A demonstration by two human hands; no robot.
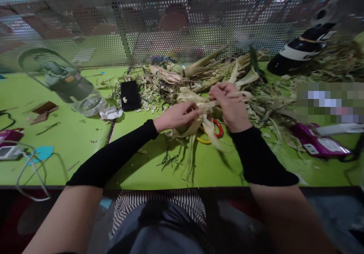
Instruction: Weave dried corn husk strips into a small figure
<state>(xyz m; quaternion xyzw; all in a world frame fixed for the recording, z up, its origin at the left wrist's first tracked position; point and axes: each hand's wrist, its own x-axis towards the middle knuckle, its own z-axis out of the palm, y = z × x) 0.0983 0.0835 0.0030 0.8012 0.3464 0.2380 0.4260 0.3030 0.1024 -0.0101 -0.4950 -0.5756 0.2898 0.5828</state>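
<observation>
Pale dried corn husk [209, 127] is gathered between my two hands over the table's middle. My left hand [179, 115] pinches it from the left, thumb and fingers closed. From the right, my right hand [231, 104] grips a twisted strip of the same husk, its fingers curled together. Strips hang down toward the table. Partly hidden under the husk lie scissors, it seems, with a red and yellow handle [218, 128]. Behind both hands spreads a heap of loose husks and shreds [196, 74].
A black phone [131, 94] and a green-lidded clear bottle [68, 81] are at the left. A black bottle [298, 53] leans at the back right. Purple devices [324, 140] sit at the right, and a white cable [31, 166] at the left. Perforated metal mesh [159, 26] borders the back.
</observation>
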